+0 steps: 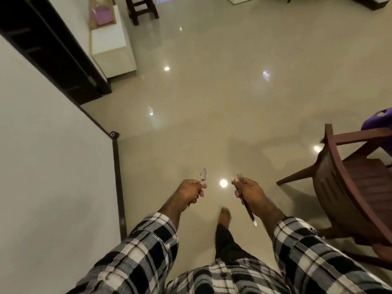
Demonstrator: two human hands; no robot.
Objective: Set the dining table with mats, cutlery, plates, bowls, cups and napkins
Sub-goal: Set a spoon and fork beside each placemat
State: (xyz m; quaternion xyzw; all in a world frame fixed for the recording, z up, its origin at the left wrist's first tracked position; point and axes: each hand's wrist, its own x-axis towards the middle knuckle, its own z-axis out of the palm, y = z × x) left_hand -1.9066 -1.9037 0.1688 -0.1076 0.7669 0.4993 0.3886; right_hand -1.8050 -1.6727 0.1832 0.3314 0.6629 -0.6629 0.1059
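Note:
My left hand (191,193) grips a metal spoon (203,174) with its bowl pointing forward, away from me. My right hand (251,193) grips a fork (240,178) together with a knife; the tines stick out ahead and a long dark handle (249,211) runs back below the wrist. Both hands are held out at waist height above the glossy floor, a short gap between them. No table, mats, plates, bowls, cups or napkins show in the head view.
A brown wooden chair (347,187) stands close on my right, a purple object (379,122) behind it. A wall (53,177) with dark trim runs along my left. A white cabinet (110,43) and a dark stool (141,9) stand far ahead. Open beige floor (212,92) lies between.

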